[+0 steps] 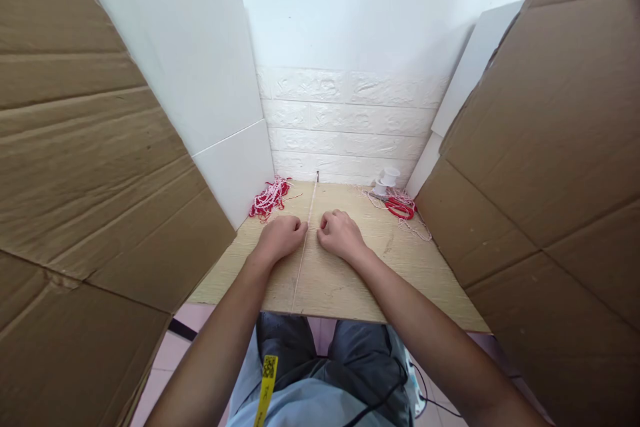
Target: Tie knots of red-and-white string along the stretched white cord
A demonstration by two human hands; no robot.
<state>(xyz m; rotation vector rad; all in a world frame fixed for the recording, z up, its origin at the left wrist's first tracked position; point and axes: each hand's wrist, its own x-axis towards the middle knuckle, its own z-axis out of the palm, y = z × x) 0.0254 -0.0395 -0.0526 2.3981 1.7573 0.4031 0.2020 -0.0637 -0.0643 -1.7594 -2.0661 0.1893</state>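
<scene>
A thin pale cord [311,207] runs taut from a pin at the back of the wooden table [350,287] toward the table's front edge. My left hand [281,237] rests knuckles-up just left of the cord, its fingertips pinching it. On the other side of the cord lies my right hand [340,233], fingers curled and touching the same spot. Whether a knot sits between the fingertips is hidden.
A heap of red-and-white cords [270,198] lies at the back left. At the back right stand a white spool [389,177], red scissors [400,208] and loose cord ends. Cardboard walls [550,147] close in both sides; white panels stand behind.
</scene>
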